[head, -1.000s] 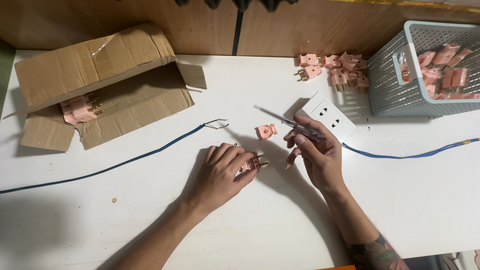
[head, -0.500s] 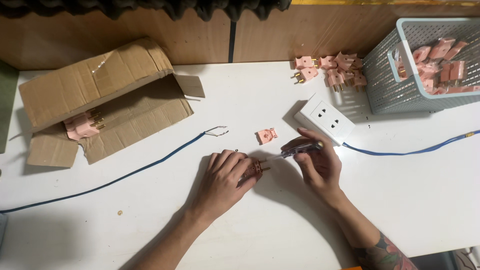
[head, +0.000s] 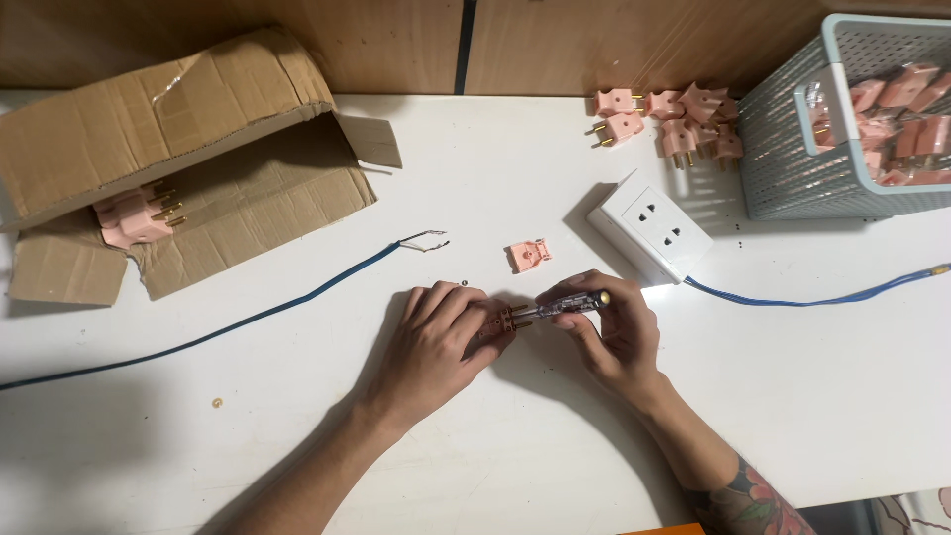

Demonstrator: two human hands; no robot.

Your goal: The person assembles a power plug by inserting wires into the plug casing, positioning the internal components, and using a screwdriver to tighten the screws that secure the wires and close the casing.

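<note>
A: White table [head: 297, 426] against a wood wall. What sits on it, biggest first?

B: A torn cardboard box [head: 188, 168] at the far left with pink plugs inside; a grey basket [head: 792, 149] of more plugs at the far right; a white socket block [head: 649, 230] in the middle, a blue cable [head: 792, 299] running off to its right; a second blue wire [head: 248, 319] with bared ends; a loose pile of plugs [head: 674, 124] by the wall; one pink plug cover [head: 528, 255] lying alone.

A: And the hands?

B: Left hand [head: 436, 342] is closed over a plug [head: 500, 320], pinning it to the table, prongs pointing right. Right hand [head: 614, 332] pinches a screwdriver [head: 565, 305], tip at the plug.

A: Which step?

B: Working a screw in the opened plug, I judge. Next calls for steady pressure, tip seated square, plug kept from rolling.
</note>
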